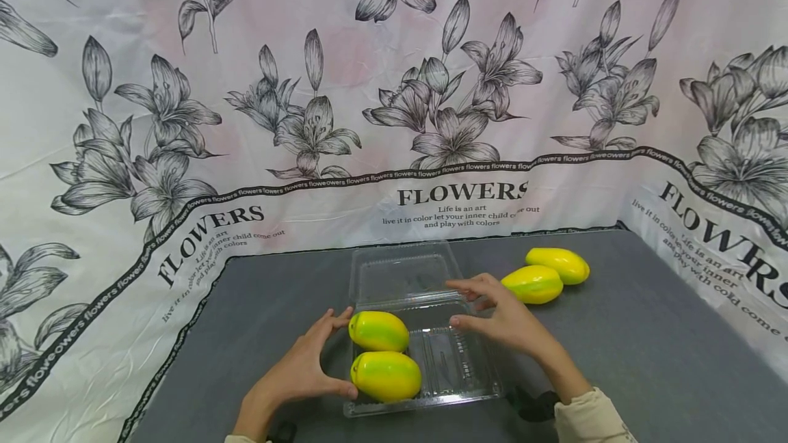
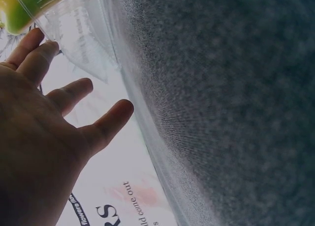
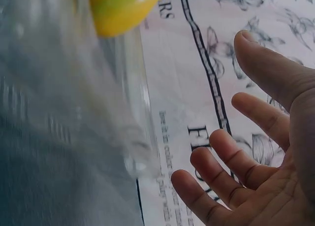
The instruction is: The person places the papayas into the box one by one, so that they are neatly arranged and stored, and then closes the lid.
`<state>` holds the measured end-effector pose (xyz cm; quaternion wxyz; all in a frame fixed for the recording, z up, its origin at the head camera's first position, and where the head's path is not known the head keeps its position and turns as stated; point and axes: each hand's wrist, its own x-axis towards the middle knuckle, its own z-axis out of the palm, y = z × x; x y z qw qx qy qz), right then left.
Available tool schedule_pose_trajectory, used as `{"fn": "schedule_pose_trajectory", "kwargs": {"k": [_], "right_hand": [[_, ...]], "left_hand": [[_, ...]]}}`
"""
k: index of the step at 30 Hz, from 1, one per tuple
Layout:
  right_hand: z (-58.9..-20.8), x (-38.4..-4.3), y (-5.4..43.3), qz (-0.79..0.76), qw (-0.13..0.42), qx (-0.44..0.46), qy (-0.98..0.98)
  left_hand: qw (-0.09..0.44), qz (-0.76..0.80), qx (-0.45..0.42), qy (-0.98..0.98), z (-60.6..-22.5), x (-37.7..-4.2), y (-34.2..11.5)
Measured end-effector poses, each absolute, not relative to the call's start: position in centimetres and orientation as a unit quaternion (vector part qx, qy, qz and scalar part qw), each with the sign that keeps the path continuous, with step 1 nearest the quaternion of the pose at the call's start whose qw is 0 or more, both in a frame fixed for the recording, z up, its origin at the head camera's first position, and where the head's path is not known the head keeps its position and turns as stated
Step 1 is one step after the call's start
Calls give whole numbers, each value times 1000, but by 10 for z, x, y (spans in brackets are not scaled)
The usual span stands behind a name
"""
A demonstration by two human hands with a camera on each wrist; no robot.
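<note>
A clear plastic clamshell box (image 1: 455, 361) lies with its lid (image 1: 400, 275) folded back. In its left half sit two yellow-green, papaya-like fruits, a rear one (image 1: 378, 331) and a front one (image 1: 386, 376). Beside them on the left is my left hand (image 1: 301, 364), thumb and fingers spread along the box's left side; whether it touches the box or fruit I cannot tell. Over the box's right rear part hovers my right hand (image 1: 507, 316), fingers extended and holding nothing. The right wrist view shows its spread fingers (image 3: 226, 157) apart from the box wall.
Two more such fruits, a nearer one (image 1: 533, 285) and a farther one (image 1: 559, 266), lie on the grey tabletop (image 1: 277, 306) behind the right hand. A white flower-printed cloth (image 1: 345, 122) hangs around the back and sides of the table.
</note>
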<state>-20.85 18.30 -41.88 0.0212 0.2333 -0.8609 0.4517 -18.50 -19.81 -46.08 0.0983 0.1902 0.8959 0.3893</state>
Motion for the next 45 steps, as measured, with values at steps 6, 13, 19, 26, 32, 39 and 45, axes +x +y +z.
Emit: {"fn": "schedule_pose_trajectory", "kwargs": {"k": [6, 13, 19, 26, 32, 39, 45], "right_hand": [[-415, -210, 205, 434, 42, 214, -874], [-413, -214, 237, 406, 77, 201, -888], [-417, -219, 259, 383, 105, 181, -900], [-421, -221, 277, 370, 153, 172, -900], [-423, -227, 288, 352, 161, 166, -907], [-425, -239, 300, 329, 157, 174, -915], [-430, -246, 307, 301, 154, 185, -923]], "left_hand": [[101, 390, 190, 895, -461, -185, -198], [102, 393, 190, 894, -461, -186, -199], [101, 393, 192, 894, -460, -186, -200], [101, 392, 194, 894, -461, -187, -200], [98, 393, 201, 892, -462, -186, -201], [97, 391, 200, 893, -461, -186, -200], [100, 395, 193, 893, -461, -186, -200]]}}
